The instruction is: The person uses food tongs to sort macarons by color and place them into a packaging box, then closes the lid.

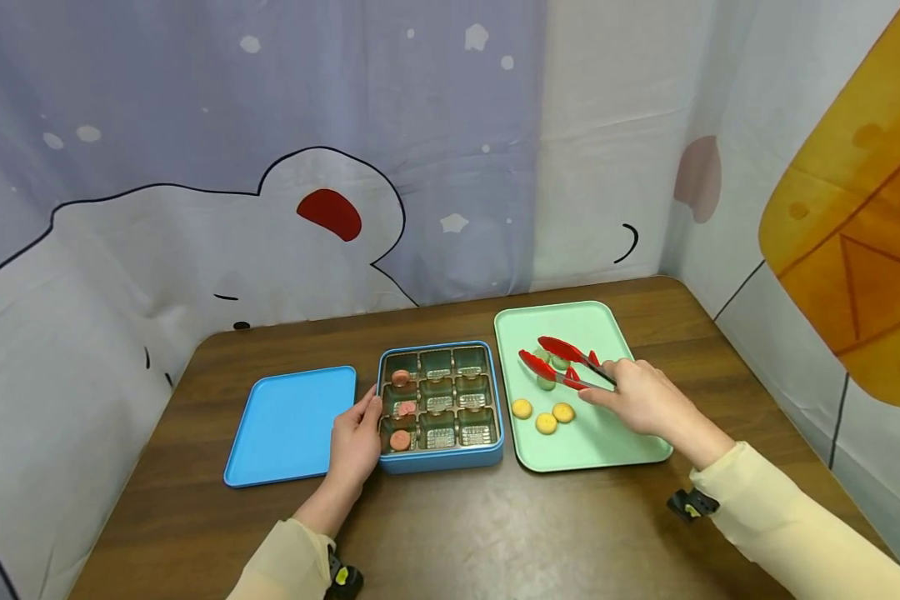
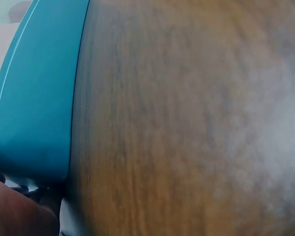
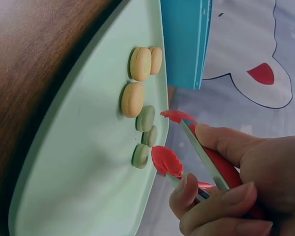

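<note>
Tongs point(image 1: 558, 345): red tips are standing apart above the tray point(image 1: 600, 446), hovering around the green macarons point(image 3: 145, 118).
Right hand point(image 1: 648, 400): it is gripping the tongs, thumb and fingers curling round the two handles.
Left hand point(image 1: 355, 442): it is touching the left side of the box point(image 1: 442, 460), thumb lying at the rim; how far its fingers are curling cannot be told.
Box: it is standing between lid and tray, its three left compartments each holding one of the pink pieces point(image 1: 401, 440).
Tray: it is lying right of the box, bearing three yellow macarons point(image 1: 546, 423) nearer the person and three green macarons just beyond.
Lid point(image 1: 292, 425): it is lying flat on the brown table point(image 1: 435, 533), just beside the left hand.
</note>
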Demonstrator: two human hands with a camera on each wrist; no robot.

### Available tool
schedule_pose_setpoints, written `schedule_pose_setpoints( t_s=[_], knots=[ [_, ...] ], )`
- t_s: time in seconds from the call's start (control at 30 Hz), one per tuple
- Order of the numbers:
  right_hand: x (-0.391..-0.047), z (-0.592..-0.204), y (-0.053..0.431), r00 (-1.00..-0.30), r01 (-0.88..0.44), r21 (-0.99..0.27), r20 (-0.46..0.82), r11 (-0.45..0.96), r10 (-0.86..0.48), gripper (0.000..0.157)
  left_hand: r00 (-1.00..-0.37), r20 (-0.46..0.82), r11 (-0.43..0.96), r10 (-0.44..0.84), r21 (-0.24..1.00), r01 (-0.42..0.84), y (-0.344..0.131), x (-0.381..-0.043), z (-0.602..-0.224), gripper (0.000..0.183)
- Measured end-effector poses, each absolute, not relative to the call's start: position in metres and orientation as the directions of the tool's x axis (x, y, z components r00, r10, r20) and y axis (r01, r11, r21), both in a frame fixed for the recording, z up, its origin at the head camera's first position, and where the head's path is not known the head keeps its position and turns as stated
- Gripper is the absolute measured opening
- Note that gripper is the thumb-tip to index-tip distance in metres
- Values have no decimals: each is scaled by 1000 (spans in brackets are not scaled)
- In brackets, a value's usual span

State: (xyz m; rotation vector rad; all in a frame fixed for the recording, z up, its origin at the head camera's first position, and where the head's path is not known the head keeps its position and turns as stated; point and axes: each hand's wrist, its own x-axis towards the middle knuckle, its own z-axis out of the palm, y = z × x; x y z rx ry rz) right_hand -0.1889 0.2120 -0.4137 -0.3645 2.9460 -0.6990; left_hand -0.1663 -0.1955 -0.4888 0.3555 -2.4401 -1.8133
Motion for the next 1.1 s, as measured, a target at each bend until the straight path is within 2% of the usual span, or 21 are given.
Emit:
schedule_pose_setpoints(
  t_s=[0.2,0.5,0.73,1.1],
  knots=[
    [-189,-414,214,-970,-199,-428,-44,882,-240,41,-970,-68,274,-232,953,-132,-196,-166,-488,46],
    [-188,-414,216,-968,-211,-425,-34,880,-248,31,-970,-68,274,-232,953,-132,-196,-166,-489,46],
    [-187,-409,218,-969,-203,-450,-32,870,-244,32,-971,-62,279,-232,952,-127,-196,-165,-488,45],
    [-186,-387,217,-966,-239,-501,37,832,-256,32,-971,-61,277,-231,953,-126,-196,-165,-488,45]
  ],
)
